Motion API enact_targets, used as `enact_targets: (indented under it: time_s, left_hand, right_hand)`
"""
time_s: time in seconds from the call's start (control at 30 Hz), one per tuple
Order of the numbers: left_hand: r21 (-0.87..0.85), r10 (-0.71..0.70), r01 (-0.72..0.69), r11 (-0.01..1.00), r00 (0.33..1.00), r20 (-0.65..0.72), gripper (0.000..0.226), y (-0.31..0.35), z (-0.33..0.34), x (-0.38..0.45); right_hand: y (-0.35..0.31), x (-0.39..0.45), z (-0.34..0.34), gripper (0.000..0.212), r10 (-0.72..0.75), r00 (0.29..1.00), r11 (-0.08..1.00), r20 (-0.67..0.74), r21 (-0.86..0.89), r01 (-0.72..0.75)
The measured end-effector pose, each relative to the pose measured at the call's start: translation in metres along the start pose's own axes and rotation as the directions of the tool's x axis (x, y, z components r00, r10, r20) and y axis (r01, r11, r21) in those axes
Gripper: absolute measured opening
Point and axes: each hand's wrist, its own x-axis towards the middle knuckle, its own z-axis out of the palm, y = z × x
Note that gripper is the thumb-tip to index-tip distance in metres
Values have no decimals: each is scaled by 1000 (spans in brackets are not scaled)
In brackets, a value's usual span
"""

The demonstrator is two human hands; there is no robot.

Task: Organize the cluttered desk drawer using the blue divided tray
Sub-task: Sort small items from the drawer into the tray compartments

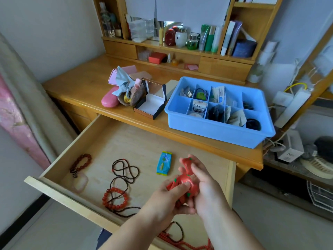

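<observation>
Open wooden drawer (100,136), pulled out from under the front edge of the desk (81,87). Held above the drawer's right front part: one red pouch (187,183) with small green marks, gripped by both hands; the left hand (167,197) curls round its lower body with the thumb pressed on the front, the right hand (203,184) wraps fingers round its narrowed upper part. On the drawer floor: a dark red bead bracelet (81,164) near the left wall, touching a pale translucent tag (81,183); a long dark bead necklace (124,170) in loops at the middle; a bright red bead bracelet (115,198) near the front edge, lying over the necklace; a small blue wipes packet (164,163) toward the right, just left of the pouch. More red beads (180,244) lie at the front right corner, partly hidden by the forearms. On the desk top, at its right front edge: the blue divided tray (212,132), its compartments holding small packets, hair ties and dark items too small to identify. Left of the tray: an open box (151,103) with white lining, then a heap of a pink case (110,100), grey cloth (122,82) and a pink wallet (126,71). Along the desk's back edge: a shelf unit (180,49) with bottles and jars.
</observation>
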Motion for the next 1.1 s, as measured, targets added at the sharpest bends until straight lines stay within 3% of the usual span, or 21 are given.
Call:
enact_targets:
  time_s: [0.1, 0.17, 0.27, 0.37, 0.4, 0.47, 0.53, 0.63, 0.73, 0.8, 0.9, 0.97, 1.1]
  left_hand:
    - [-49, 40, -43, 998, 998, -57, 11, 5, -4, -2]
    - [-21, 54, -58, 998, 988, -148, 14, 10, -5, 0]
    - [70, 103, -91, 993, 974, -200, 19, 19, -1, 4]
    - [175, 138, -114, 978, 982, -130, 15, 24, 5, 7]
    - [190, 143, -124, 974, 986, -89, 10, 26, 6, 7]
    - [177, 133, -129, 976, 991, -8, 22, 29, 3, 8]
    - [151, 143, -147, 978, 989, 37, 27, 30, 0, 11]
    - [146, 181, -175, 974, 983, -33, 29, 28, 0, 21]
    - [236, 218, -186, 954, 969, -116, 10, 29, -3, 34]
    - [502, 324, -262, 825, 945, -39, 12, 38, -7, 42]
    - [799, 381, -373, 472, 903, 197, 22, 66, -9, 54]
    - [821, 410, -407, 399, 881, 237, 18, 86, -8, 64]
    - [751, 651, -501, 430, 749, 127, 16, 137, -12, 109]
  right_hand:
    - [-10, 1, -7, 18, -52, 999, 989, -5, 141, 52]
    - [-12, 0, -5, 16, -115, 993, 984, 30, 143, 110]
    - [-4, -6, 1, 20, -208, 975, 978, 75, 27, 207]
    - [2, -9, 6, 19, -233, 972, 956, 39, -173, 237]
    - [1, -7, 6, 15, -264, 964, 932, 2, -255, 256]
    - [-5, -3, 3, 9, -404, 914, 822, -39, -453, 344]
    - [-11, 1, 1, 4, -490, 872, 711, 8, -574, 405]
    - [-18, 5, 4, 4, -505, 861, 648, 61, -633, 425]
    - [-37, 10, 9, 12, -469, 866, 509, 173, -749, 425]
    - [-57, 14, 11, 23, -409, 865, 297, 291, -854, 427]
    - [-90, 20, 17, 21, -283, 871, -36, 401, -912, 408]
    - [-115, 27, 19, 17, -289, 877, -72, 385, -922, 381]
    - [-177, 67, 28, 18, -494, 809, 64, 319, -914, 400]
